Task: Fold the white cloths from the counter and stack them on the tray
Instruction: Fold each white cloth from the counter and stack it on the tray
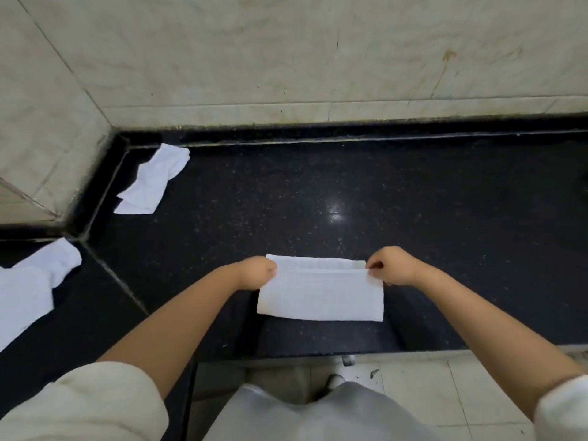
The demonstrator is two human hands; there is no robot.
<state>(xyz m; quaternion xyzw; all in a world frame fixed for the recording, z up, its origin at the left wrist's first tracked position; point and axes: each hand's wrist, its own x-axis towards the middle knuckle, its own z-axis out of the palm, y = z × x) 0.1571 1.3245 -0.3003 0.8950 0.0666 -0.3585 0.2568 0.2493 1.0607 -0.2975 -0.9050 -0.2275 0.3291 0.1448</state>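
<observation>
A white cloth [319, 296] lies on the black counter [350, 202] near the front edge, folded over so its upper layer stops just short of the far edge. My left hand [256, 272] pinches the cloth's left end. My right hand [389, 265] pinches the upper layer at the right end. A crumpled white cloth [152, 181] lies at the back left corner. Another white cloth [28, 288] spreads over the left wing of the counter, cut off by the frame edge. No tray is in view.
Tiled walls [286, 58] rise behind the counter and on the left. The counter's front edge [318, 353] runs just below the folded cloth, with tiled floor [445, 393] beyond it. A seam [117, 278] crosses the counter diagonally on the left.
</observation>
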